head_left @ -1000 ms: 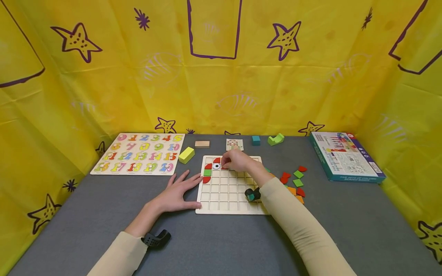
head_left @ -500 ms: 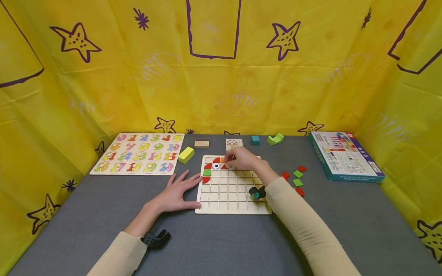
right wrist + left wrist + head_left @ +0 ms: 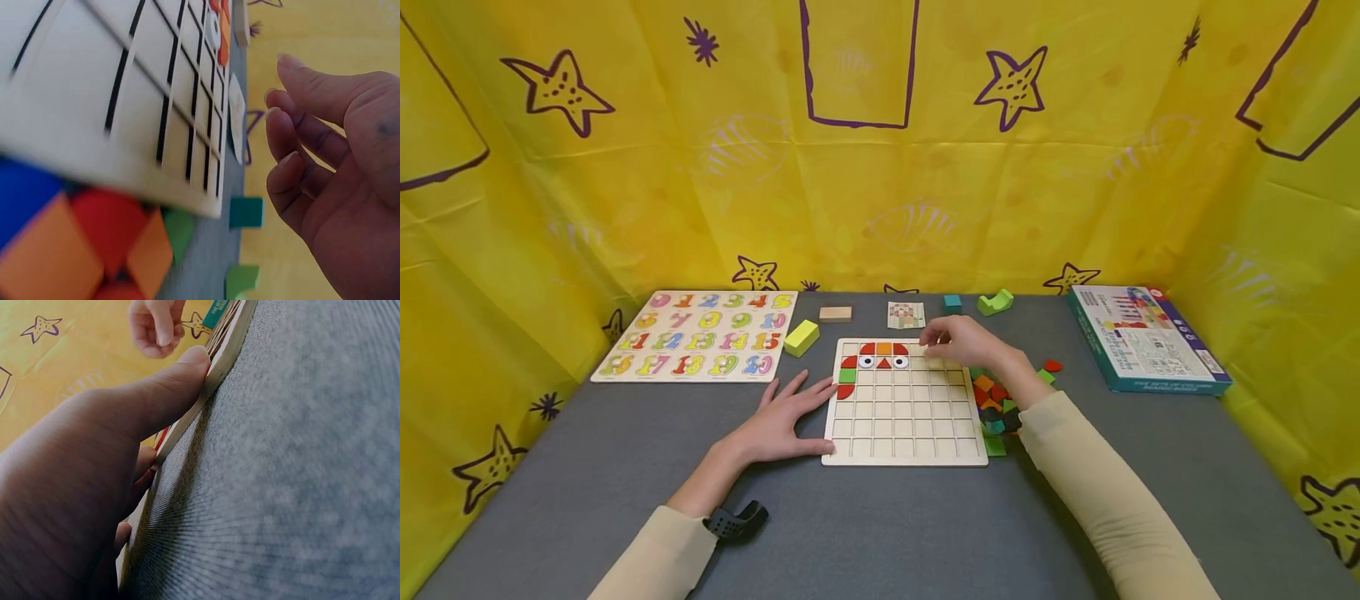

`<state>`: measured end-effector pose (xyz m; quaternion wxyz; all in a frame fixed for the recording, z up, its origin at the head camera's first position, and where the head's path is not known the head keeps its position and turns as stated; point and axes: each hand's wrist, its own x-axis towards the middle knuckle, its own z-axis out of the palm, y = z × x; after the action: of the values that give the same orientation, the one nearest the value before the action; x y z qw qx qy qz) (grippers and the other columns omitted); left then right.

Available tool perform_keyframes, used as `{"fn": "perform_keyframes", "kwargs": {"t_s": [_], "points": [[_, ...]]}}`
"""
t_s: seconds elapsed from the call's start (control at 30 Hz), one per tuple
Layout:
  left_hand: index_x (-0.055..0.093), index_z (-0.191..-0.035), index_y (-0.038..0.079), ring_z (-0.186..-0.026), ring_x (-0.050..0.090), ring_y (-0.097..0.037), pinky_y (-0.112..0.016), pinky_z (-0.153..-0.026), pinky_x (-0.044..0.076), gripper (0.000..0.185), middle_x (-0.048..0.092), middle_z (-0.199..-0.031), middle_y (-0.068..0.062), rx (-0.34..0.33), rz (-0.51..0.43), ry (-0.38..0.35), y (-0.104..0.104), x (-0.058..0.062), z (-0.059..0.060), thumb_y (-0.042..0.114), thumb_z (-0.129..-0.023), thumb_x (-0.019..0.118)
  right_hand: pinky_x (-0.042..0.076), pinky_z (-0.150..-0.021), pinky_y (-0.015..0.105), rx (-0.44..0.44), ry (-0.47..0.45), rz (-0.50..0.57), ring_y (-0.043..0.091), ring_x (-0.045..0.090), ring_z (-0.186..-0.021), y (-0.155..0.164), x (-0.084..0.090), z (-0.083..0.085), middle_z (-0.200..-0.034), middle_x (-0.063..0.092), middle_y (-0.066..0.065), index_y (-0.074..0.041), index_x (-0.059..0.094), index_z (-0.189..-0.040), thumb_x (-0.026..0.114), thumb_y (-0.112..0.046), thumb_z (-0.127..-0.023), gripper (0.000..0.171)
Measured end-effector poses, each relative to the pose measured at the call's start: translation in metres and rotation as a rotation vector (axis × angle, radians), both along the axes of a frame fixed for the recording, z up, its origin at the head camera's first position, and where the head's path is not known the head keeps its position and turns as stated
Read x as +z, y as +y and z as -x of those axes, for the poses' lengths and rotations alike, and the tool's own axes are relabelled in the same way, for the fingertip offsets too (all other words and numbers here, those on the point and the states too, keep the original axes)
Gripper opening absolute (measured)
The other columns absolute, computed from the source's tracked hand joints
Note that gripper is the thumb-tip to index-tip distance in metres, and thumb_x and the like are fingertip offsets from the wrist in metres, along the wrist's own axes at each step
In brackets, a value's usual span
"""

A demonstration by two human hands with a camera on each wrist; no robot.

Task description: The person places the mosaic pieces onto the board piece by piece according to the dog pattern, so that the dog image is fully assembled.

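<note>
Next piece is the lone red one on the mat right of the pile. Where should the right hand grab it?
Probably pinch the red piece across its two side edges from straight above with the right hand. It lies flat on the grey mat, apart from the pile, so its edges are free.

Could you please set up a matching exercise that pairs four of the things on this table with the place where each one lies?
Things:
1. number puzzle
2. boxed game
3. left hand
4. loose coloured pieces

Places:
A. against the right edge of the grid board
B. far right of the table
C. far left of the table
D. flat against the grid board's left edge

Pairs: 1-C, 2-B, 3-D, 4-A
</note>
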<state>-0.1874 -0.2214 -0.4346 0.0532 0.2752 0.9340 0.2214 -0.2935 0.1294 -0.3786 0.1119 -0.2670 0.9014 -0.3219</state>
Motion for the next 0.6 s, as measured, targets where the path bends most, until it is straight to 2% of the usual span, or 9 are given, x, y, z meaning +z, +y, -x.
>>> {"fn": "perform_keyframes", "kwargs": {"t_s": [0.3, 0.6], "points": [[0.038, -0.158, 0.021, -0.152, 0.009, -0.04, -0.069, -0.111, -0.005, 0.096, 0.032, -0.163, 0.002, 0.003, -0.001, -0.006, -0.001, -0.001, 0.0, 0.07, -0.082, 0.069, 0.051, -0.081, 0.039, -0.06, -0.003, -0.011, 0.024, 0.058, -0.089, 0.04, 0.002, -0.013, -0.099, 0.065, 0.006, -0.003, 0.069, -0.113, 0.07, -0.011, -0.096, 0.019], [0.038, -0.158, 0.021, -0.152, 0.009, -0.04, -0.069, -0.111, -0.005, 0.096, 0.032, -0.162, 0.001, 0.002, -0.003, -0.013, -0.001, 0.0, 0.0, 0.07, -0.082, 0.069, 0.051, -0.08, 0.039, -0.092, 0.001, -0.014, 0.024, 0.059, -0.088, 0.083, -0.009, -0.022, -0.099, 0.066, 0.006, 0.0, 0.069, -0.114, 0.072, -0.013, -0.096, 0.022]]}}
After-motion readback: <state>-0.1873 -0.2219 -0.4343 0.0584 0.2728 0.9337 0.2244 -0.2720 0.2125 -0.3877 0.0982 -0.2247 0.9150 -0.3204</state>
